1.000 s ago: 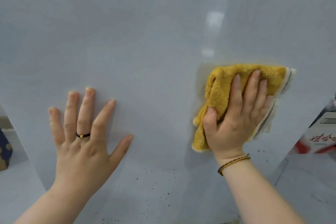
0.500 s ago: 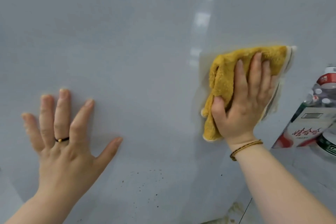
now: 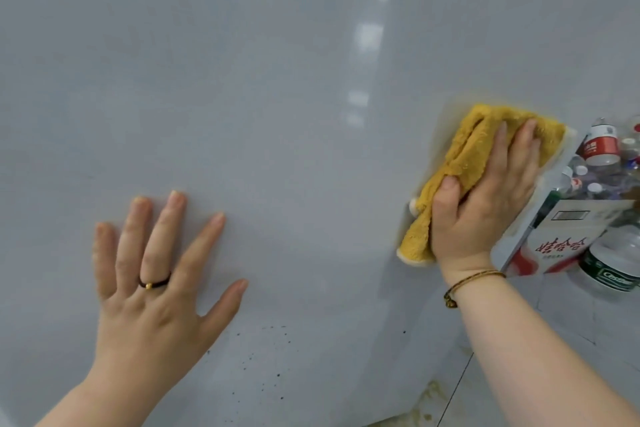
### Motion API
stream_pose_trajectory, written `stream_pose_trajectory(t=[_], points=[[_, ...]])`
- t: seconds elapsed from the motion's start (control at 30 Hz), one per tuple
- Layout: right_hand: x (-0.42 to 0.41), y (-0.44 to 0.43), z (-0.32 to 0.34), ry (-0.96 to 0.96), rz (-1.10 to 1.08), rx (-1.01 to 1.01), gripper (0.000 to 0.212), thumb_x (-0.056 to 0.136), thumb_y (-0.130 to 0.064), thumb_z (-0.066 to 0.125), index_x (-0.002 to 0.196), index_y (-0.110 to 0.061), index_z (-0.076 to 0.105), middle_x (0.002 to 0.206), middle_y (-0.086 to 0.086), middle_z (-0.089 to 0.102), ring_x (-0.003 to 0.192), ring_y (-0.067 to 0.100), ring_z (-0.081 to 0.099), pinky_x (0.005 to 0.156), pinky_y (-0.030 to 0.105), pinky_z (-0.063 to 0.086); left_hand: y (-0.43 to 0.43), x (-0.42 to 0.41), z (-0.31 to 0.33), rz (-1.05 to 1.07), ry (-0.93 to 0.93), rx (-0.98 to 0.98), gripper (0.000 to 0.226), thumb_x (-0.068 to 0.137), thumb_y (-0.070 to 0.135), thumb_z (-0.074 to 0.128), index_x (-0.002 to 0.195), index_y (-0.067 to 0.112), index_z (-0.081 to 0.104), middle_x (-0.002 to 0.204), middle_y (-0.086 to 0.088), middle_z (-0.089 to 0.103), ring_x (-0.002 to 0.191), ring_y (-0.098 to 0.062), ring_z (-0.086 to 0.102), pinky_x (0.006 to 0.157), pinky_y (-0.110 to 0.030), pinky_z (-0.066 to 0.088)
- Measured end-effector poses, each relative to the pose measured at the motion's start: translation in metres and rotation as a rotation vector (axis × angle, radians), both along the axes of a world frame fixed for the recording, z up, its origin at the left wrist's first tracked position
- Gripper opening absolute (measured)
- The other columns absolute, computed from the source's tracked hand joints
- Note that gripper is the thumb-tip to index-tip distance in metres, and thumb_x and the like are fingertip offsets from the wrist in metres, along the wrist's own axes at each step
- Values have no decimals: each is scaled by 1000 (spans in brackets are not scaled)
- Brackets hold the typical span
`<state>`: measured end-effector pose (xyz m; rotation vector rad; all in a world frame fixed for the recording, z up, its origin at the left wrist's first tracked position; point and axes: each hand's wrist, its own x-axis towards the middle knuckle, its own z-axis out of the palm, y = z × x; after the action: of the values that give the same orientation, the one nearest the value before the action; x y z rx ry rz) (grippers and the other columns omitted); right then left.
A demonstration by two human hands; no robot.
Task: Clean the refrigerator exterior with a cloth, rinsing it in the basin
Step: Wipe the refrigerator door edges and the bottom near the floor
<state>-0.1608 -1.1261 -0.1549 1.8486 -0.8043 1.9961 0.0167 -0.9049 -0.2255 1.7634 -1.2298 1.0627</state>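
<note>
Both palms lay flat against the grey refrigerator panel (image 3: pixel 242 80). My left hand (image 3: pixel 152 288) was spread bare on it. My right hand (image 3: pixel 485 211), fingers straight, pressed the yellow cloth (image 3: pixel 467 149) near its right edge.

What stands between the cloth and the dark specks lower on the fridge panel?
Nothing visible: bare fridge panel lies between the cloth and the specks. The left hand rests flat just left of that path.
</note>
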Motion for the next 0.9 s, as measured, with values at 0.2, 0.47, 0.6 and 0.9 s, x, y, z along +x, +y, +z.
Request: stream_pose_trajectory(t=[0.2, 0.47, 0.6, 0.9], points=[[-15, 4, -91, 120, 26, 178, 58, 93, -53, 11, 146, -33, -1, 155, -5, -4, 142, 7, -7, 115, 33, -1, -9, -5, -5, 78, -3, -39, 53, 88, 60, 27, 131, 29, 24, 152, 22, -8, 141, -6, -9, 112, -47, 9], [-34, -19, -11, 106, 49, 141, 68, 92, -57, 12, 137, -6, 16, 142, 37, 19, 132, 33, 8, 111, 17, -7, -23, -24, 0, -8, 64, -89, 55, 82, 43, 45, 133, 37, 26, 151, 22, -7, 142, -6, -5, 98, -69, 26], [-32, -25, -6, 31, 23, 139, 66, 93, -54, 10, 137, -6, 19, 144, 32, 23, 134, 32, 11, 113, 22, -2, -37, -33, -10, -20, -64, -51, 48, 90, 45, 37, 136, 40, 26, 154, 17, -3, 142, -10, -2, 111, -44, 11], [-51, -26, -46, 204, 19, 178, 64, 94, -51, 15, 147, -15, 6, 147, 26, 11, 142, 14, -8, 113, 23, -8, -38, -30, -9, 31, -128, -56, 62, 90, 41, 42, 144, 34, 13, 155, 12, 1, 143, -14, 2, 77, -71, 42]])
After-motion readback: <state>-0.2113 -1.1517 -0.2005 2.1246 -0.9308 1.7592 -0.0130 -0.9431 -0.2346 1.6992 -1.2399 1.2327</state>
